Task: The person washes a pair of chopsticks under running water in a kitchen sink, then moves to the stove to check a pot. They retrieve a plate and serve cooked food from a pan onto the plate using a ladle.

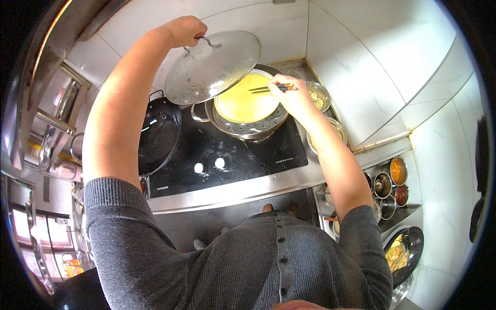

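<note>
My left hand (188, 31) grips the metal handle of a domed steel lid (215, 69), which is raised and tilted beside the steamer. Drops of moisture show on the lid's inner side. In my right hand (287, 87) is a pair of dark chopsticks (260, 90), their tips over a round dish of smooth yellow food (246, 99), perhaps egg custard. Whether the tips touch the food I cannot tell. The dish rests on the perforated rack of a steel steamer pot (252, 130), which stands on the black cooktop (232, 149).
A black wok (157, 135) sits at the cooktop's left. Right of the pot, bowls of food (318, 99) stand near the tiled wall. Seasoning containers (398, 170) and a black pan of food (414, 248) are farther right. Two white knobs (219, 163) rise from the cooktop.
</note>
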The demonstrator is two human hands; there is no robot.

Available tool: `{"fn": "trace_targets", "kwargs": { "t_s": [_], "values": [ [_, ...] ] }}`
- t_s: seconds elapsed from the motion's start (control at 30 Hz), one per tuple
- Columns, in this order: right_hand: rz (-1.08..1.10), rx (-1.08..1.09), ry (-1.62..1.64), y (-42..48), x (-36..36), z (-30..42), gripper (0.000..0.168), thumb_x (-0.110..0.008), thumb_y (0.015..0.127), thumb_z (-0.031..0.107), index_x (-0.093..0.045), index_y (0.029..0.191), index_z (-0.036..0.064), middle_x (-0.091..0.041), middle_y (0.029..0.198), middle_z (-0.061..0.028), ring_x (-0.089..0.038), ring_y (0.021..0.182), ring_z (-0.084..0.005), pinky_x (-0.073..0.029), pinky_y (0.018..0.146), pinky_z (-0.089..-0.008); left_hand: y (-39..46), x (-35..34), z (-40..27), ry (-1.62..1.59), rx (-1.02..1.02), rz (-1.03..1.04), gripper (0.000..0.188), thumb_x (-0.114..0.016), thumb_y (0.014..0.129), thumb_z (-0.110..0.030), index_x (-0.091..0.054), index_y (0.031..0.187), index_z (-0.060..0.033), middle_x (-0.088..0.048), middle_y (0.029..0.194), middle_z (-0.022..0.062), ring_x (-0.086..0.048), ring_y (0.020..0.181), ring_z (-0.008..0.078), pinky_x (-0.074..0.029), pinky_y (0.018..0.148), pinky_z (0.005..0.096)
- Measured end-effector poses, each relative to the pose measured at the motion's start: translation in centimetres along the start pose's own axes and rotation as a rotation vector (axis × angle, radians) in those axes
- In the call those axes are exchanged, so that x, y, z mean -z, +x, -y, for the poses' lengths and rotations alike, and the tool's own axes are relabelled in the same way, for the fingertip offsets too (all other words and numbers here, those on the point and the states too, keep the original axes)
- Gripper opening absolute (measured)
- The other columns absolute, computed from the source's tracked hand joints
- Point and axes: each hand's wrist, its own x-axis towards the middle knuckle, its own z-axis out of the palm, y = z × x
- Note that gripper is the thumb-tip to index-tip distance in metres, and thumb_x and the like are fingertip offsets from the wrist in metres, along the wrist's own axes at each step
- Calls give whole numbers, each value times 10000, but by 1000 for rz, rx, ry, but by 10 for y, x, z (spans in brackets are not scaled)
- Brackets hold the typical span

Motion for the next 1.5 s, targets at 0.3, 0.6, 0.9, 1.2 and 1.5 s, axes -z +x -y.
{"fn": "trace_targets", "kwargs": {
  "t_s": [0.3, 0.6, 0.9, 1.2, 1.5],
  "values": [
    [163, -96, -24, -24, -1, -7, 104, -631, 805, 126, -647, 852, 35, -648, 757, -87, -590, 672, -144, -467, 651, -271, 13, -7, -1, -44, -78, 4, 111, -604, 643, -36, -522, 713, -12, -559, 667, 139, -538, 631, 318, -416, 567, 404],
    [131, -32, -77, -27, -1, -9, 98, -637, 809, 132, -646, 836, 38, -658, 774, -67, -600, 681, -140, -466, 654, -269, 19, -7, -10, -42, -124, -13, 109, -599, 638, -40, -537, 723, -16, -566, 662, 142, -549, 630, 310, -422, 562, 396],
    [-15, -46, -36, -19, 17, 1, 64, -614, 822, 91, -608, 844, 30, -627, 753, -52, -599, 719, -125, -463, 663, -258, 22, -14, -7, -5, -102, -18, 106, -599, 640, -42, -538, 723, -15, -570, 684, 148, -559, 653, 319, -430, 582, 403],
    [-10, 20, -132, -27, 10, -23, 73, -636, 800, 79, -608, 847, 32, -621, 791, -71, -591, 703, -171, -463, 657, -279, 28, -8, -16, -25, -132, 5, 105, -601, 637, -40, -547, 724, -15, -576, 690, 144, -561, 661, 319, -432, 584, 399],
    [82, 236, -224, -33, 7, -23, 64, -619, 801, 89, -589, 826, 39, -588, 770, -93, -600, 652, -267, -473, 582, -335, 36, -18, -16, -59, -134, 6, 90, -592, 646, -29, -546, 722, -19, -569, 690, 141, -554, 673, 318, -428, 596, 406]
  ]
}}
